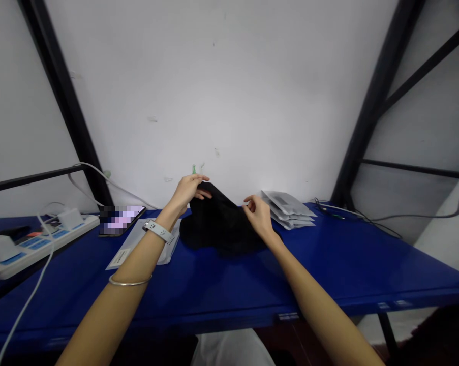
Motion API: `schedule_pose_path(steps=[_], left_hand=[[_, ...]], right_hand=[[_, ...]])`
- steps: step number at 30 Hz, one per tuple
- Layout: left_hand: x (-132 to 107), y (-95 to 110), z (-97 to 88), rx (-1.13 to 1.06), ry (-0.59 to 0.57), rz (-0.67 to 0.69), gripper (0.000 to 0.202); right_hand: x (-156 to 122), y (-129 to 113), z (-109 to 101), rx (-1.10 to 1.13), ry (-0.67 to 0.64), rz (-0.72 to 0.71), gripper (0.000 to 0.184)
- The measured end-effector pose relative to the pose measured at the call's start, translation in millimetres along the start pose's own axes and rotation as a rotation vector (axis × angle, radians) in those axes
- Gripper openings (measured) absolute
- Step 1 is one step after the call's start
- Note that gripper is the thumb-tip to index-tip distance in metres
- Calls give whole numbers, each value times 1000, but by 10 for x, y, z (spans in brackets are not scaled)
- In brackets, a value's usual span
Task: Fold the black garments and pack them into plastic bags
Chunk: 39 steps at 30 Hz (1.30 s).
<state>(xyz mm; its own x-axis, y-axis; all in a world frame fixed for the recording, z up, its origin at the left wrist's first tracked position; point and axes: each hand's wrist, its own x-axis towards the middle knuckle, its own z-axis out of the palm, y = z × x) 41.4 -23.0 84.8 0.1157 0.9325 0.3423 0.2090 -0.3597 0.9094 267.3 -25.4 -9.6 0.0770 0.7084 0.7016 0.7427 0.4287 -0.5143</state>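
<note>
A piece of black cloth [225,229], crumpled so that its exact kind does not show, lies on the blue tabletop [221,290]. My left hand [191,192] has its upper left part raised between thumb and fingers. At the cloth's upper right edge, my right hand [258,213] pinches the fabric with its fingertips. Between the two hands the upper edge slopes down to the right. Beneath my left forearm lies a flat clear plastic bag [132,243] with a white label, partly hidden by the wrist and watch.
Several folded pale plastic packets [288,208] are stacked by the wall at right. A phone [123,221] rests at left, near a white power strip [42,249] with plugs and cables. Black metal posts [67,96] frame both sides, and thin cables [351,211] trail along the right back.
</note>
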Motion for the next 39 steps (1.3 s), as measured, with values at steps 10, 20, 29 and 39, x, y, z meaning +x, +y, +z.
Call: schedule_pose_path(steps=[10, 20, 29, 39], left_hand=[[-34, 182, 79, -43, 87, 263, 36], [-113, 289, -396, 388, 208, 148, 28], [-163, 56, -705, 866, 287, 95, 35], [-64, -469, -679, 892, 362, 271, 35]], right_hand=[[-177, -184, 123, -426, -331, -39, 19], [167, 137, -475, 699, -156, 314, 29], [160, 207, -475, 221, -463, -64, 26], [-21, 25, -88, -11, -442, -143, 27]])
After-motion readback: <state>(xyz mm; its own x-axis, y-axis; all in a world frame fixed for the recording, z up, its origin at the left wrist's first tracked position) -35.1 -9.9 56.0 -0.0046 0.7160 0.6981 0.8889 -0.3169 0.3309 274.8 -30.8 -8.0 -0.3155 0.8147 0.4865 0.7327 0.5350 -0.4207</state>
